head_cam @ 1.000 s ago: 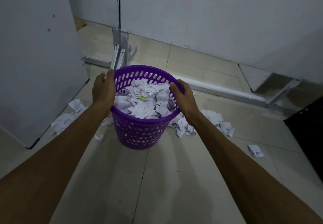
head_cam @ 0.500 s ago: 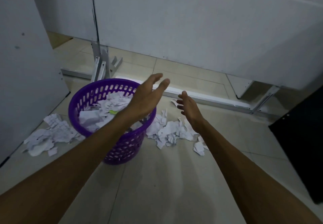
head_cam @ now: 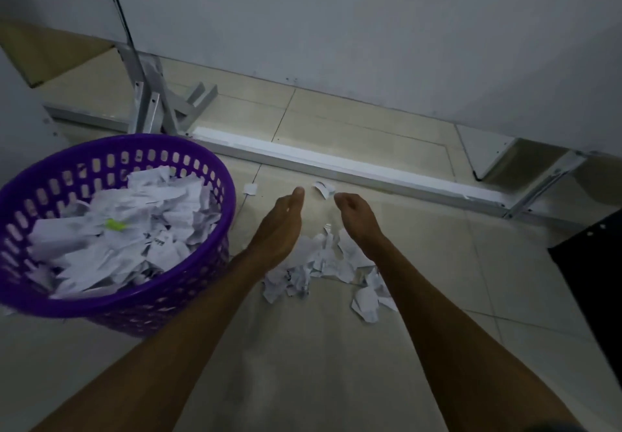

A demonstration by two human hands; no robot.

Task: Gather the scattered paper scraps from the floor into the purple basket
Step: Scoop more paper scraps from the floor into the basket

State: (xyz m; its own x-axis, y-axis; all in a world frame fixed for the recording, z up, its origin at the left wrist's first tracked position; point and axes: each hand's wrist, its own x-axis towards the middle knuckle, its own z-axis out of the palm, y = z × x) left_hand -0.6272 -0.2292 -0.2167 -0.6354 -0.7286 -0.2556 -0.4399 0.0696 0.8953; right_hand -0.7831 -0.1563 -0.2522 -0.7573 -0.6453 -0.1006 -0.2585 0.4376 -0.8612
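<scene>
Paper scraps (head_cam: 316, 263) lie beneath both hands — left hand (head_cam: 279, 226) flat, right hand (head_cam: 356, 219) loosely curled, both empty.

place: looks like an office or workroom
evidence: grey partition panels (head_cam: 370, 27) on metal feet (head_cam: 158, 108), tiled floor (head_cam: 336, 347)
</scene>
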